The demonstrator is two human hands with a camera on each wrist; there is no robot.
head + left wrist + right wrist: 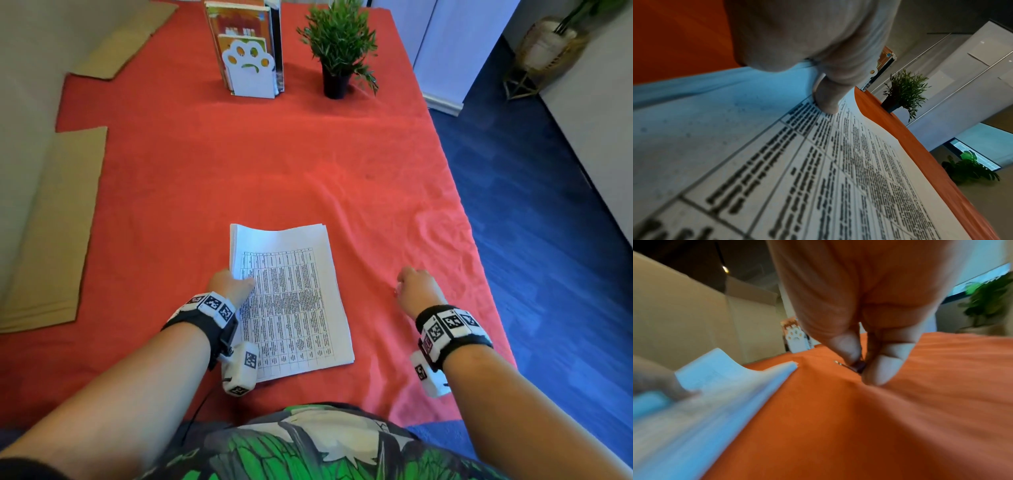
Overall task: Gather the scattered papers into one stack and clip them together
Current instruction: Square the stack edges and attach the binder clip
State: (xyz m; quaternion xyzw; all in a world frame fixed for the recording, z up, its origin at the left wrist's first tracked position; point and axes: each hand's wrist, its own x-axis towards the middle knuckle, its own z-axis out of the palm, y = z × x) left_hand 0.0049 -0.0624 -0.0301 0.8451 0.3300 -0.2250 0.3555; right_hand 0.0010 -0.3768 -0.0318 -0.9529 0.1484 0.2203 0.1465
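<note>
A stack of printed papers (294,298) lies on the red cloth (205,171) in front of me. My left hand (229,286) grips its left edge, and the thumb (828,99) presses on the top sheet (838,178); the far left corner curls up a little. My right hand (409,282) is to the right of the stack, down on the cloth. Its thumb and fingers (888,366) pinch a small dark clip (858,367) with a silver wire handle. In the right wrist view the stack (715,402) is blurred at the left.
A white paw-shaped bookend with books (248,65) and a potted plant (337,51) stand at the far end of the table. Cardboard sheets (51,222) lie along the left side. The table's right edge drops to blue floor (548,222).
</note>
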